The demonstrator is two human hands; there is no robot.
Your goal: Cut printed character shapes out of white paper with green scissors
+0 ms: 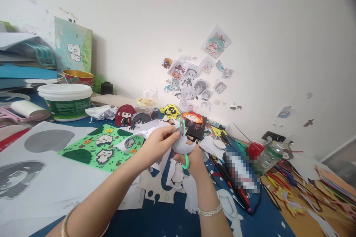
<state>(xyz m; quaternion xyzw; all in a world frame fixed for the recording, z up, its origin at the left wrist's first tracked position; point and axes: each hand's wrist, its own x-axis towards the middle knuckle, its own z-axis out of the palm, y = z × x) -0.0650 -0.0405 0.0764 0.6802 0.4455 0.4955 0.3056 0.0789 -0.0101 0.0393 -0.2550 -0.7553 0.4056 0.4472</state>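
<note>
Over the middle of the desk, my left hand (165, 136) pinches a small curved piece of paper (182, 145), grey and white. My right hand (193, 159) is wrapped round a pair of green scissors (186, 162), with one finger loop showing below the paper. More green of the scissors shows above, beside my left fingertips. The paper and fingers hide most of the blades, so I cannot tell how far apart they are. Paper offcuts (158, 189) with cut-out holes lie under my hands. Just beyond sits a black card (196, 127) with an orange-haired paper figure (193, 117).
On the left are a white sheet with printed figures (55, 177), a green decorated sheet (91, 152) and a lidded tub (66, 102). Pens (239, 192), a glass jar (269, 157) and a red cup (254, 150) stand or lie right. Drawings (217, 42) cling to the wall.
</note>
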